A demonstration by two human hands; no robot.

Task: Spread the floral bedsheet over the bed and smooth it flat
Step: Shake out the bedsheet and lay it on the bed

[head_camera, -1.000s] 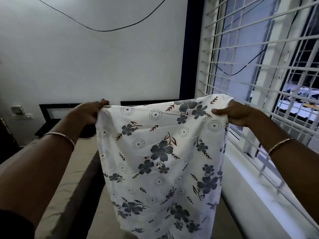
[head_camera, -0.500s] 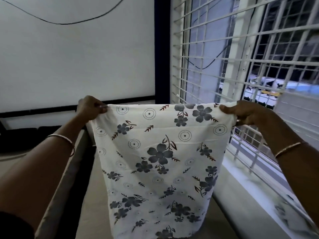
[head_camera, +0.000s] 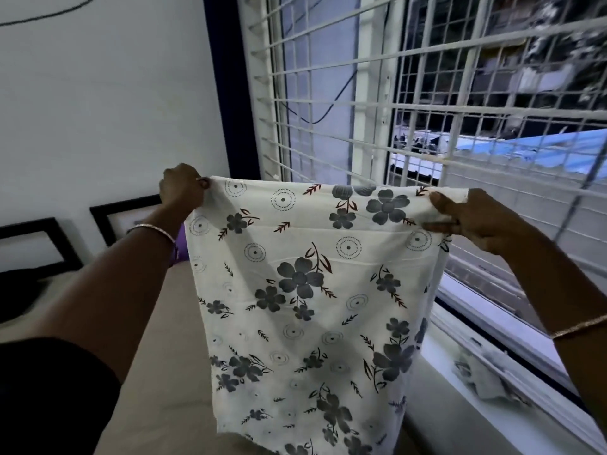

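A white floral bedsheet (head_camera: pixel 305 307) with grey flowers hangs folded in front of me, stretched between both hands at chest height. My left hand (head_camera: pixel 182 188) grips its top left corner. Its top right corner is pinched by my right hand (head_camera: pixel 469 221), thumb on the near side. The sheet's lower end drops out of view at the bottom. Beneath and to the left lies the bed (head_camera: pixel 170 372) with a bare beige mattress.
A barred window grille (head_camera: pixel 410 103) fills the right side, with a white sill (head_camera: pixel 486 405) below it beside the bed. A dark headboard (head_camera: pixel 49 244) stands against the white wall on the left. A dark pillow (head_camera: pixel 16 293) lies at the bed's head.
My view has turned right toward the window. Both hands still hold the sheet's top corners, now pulled a little wider apart.
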